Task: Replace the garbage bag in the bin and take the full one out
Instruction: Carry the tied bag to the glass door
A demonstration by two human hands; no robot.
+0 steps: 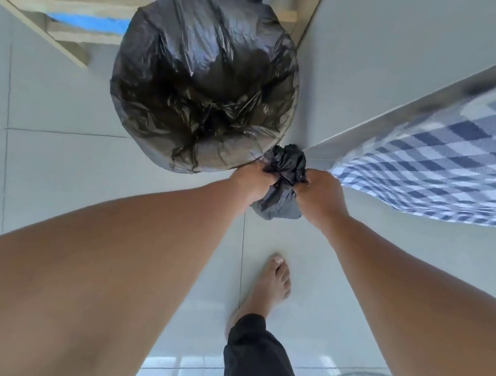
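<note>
Fingers of both hands curl tight round a black bunch of plastic [284, 174], left hand [253, 177] and right hand [320, 196] at equal reach. From them the bin [204, 83], lined with a bag, lies ahead-left, touching. I think the bunch is the liner's slack; fingertips are hidden.

black bin liner [204, 83], blue-and-white checked cloth [459, 156], pale floor tiles [55, 164].
</note>
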